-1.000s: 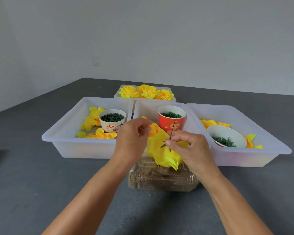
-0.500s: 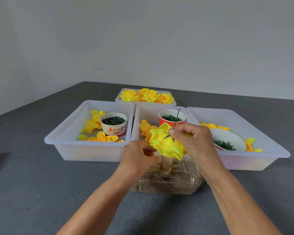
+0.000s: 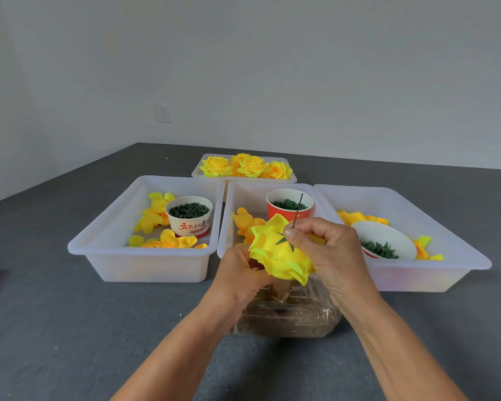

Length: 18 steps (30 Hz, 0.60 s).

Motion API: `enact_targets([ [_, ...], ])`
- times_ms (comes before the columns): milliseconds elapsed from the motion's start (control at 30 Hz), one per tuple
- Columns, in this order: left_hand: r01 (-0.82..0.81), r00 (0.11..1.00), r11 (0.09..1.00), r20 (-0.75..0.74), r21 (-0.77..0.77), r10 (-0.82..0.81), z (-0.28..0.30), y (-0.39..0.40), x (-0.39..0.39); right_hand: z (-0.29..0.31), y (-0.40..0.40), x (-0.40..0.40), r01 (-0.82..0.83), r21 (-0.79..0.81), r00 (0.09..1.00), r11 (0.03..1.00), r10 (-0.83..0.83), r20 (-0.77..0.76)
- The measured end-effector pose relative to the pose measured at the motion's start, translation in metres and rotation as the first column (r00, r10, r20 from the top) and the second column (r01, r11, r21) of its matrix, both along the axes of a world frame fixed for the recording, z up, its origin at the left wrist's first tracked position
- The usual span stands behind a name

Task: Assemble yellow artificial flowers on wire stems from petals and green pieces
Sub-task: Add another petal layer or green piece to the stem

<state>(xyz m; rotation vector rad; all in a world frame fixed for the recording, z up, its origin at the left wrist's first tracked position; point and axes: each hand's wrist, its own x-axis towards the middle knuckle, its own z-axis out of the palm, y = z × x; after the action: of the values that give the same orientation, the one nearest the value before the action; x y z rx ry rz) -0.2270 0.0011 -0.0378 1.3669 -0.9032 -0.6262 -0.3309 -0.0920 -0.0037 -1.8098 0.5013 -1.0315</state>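
Right hand (image 3: pixel 327 250) pinches wire stem (image 3: pixel 298 209); yellow flower (image 3: pixel 278 256) at its 9 o'clock, left hand (image 3: pixel 240 276) gripping underneath.

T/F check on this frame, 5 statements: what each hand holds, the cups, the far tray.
1. The right hand pinches the wire stem poking up out of the yellow flower. True.
2. The left hand rests flat on the table. False: it grips the flower from below.
3. The red cup in the middle bin holds yellow petals. False: it holds green pieces.
4. Finished yellow flowers lie in the far tray behind the bins. True.
5. The white cup stands in the right bin. False: it stands in the left bin.
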Motion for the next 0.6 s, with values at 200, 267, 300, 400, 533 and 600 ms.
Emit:
enact_targets([
  [200,0.0,0.999,1.0,0.047,0.011,-0.001,-0.001,-0.001,0.007,0.003,0.004,0.001,-0.022,0.002,0.999,1.0,0.022,0.023],
  [267,0.007,0.998,1.0,0.055,0.029,-0.009,-0.002,-0.001,0.007,0.006,0.005,0.001,-0.059,0.046,0.996,0.997,0.056,0.064],
  [300,0.003,0.998,0.999,0.059,0.039,-0.005,-0.004,-0.001,0.008,0.008,0.004,0.002,-0.037,0.007,0.997,0.999,0.036,0.073],
  [400,-0.053,0.992,0.994,0.116,0.098,0.041,-0.006,-0.003,0.01,0.014,0.004,0.006,0.005,-0.044,0.998,0.999,-0.002,0.065],
  [533,-0.09,0.948,0.982,0.317,0.168,0.033,-0.01,-0.003,0.008,0.023,0.001,0.006,0.009,-0.015,0.996,1.0,-0.007,0.084],
  [600,-0.121,0.927,0.978,0.373,0.168,0.051,-0.012,-0.003,0.006,0.029,-0.002,0.004,0.001,-0.021,0.994,1.0,0.001,0.106],
])
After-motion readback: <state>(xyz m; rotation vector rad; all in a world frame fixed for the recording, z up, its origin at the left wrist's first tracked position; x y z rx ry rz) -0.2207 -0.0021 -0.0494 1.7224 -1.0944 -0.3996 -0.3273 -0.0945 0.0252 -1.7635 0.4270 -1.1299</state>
